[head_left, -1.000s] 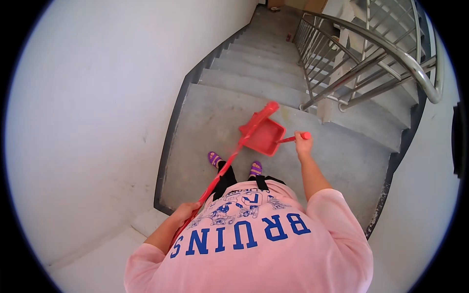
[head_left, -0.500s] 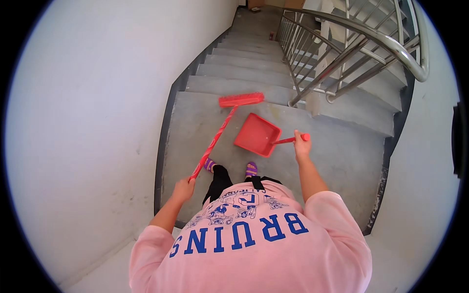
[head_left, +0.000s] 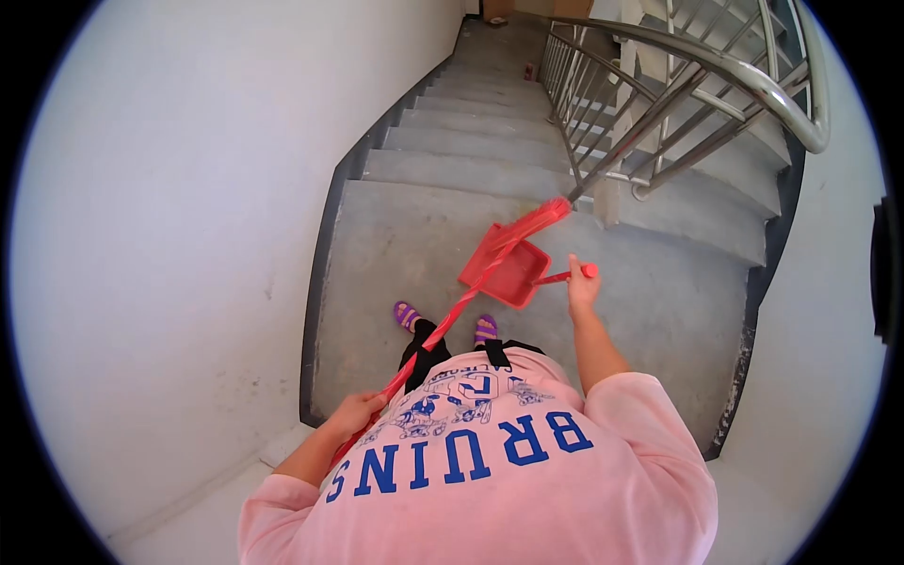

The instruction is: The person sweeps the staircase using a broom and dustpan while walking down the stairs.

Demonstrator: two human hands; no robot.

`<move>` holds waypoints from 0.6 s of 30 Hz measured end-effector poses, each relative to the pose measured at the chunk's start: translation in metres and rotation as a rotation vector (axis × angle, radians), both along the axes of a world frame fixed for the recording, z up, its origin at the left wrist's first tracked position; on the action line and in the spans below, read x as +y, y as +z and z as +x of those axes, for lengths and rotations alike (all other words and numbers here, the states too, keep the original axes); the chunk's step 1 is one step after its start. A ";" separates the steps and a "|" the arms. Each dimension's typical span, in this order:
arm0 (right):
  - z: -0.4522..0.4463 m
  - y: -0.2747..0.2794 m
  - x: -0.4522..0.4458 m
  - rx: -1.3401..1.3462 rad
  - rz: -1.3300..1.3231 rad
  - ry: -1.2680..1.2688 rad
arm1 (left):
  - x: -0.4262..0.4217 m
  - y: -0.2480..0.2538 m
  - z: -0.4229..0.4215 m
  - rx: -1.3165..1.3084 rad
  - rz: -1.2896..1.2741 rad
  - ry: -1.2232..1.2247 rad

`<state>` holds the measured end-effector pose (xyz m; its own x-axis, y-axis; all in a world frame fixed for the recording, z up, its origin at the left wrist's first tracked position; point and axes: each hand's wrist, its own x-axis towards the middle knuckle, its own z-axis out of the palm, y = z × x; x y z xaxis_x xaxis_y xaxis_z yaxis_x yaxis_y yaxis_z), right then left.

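My left hand is closed around the handle of a red broom, low at my left side. The handle slants up and to the right, and the bristled head lies across the upper edge of a red dustpan, hiding part of it. Whether the broom head touches the pan, I cannot tell. My right hand grips the dustpan by its handle, whose rounded end shows beside my fingers. Only the pan's lower tray and left corner are in plain sight.
Concrete stairs lead down ahead from the landing. A metal railing stands at the front right, with more steps beyond it. A white wall runs along the left. My feet in purple sandals are on the landing.
The broom head has swung right, from the stair edge to over the dustpan. My left hand has moved back and down toward my body. The dustpan and my right hand have barely shifted.
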<state>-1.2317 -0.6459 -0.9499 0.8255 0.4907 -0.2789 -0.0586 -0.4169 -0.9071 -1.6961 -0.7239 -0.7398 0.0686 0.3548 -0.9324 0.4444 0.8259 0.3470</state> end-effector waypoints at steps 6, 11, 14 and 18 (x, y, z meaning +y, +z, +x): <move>0.014 0.020 0.008 0.119 -0.001 -0.027 | 0.015 0.000 0.018 0.089 0.200 -0.073; 0.019 0.060 0.041 0.206 0.025 -0.072 | 0.057 -0.015 0.006 0.242 0.149 -0.003; 0.017 0.086 0.074 0.231 0.023 -0.065 | 0.086 -0.037 -0.022 0.403 0.276 -0.138; 0.022 0.097 0.124 0.210 0.017 -0.032 | 0.119 -0.058 -0.059 0.705 0.431 -0.297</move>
<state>-1.2099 -0.5220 -0.8527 0.7655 0.4710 -0.4384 -0.2605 -0.3962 -0.8804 -1.7548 -0.6052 -0.7974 -0.3276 0.7449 -0.5812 0.8487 0.5023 0.1654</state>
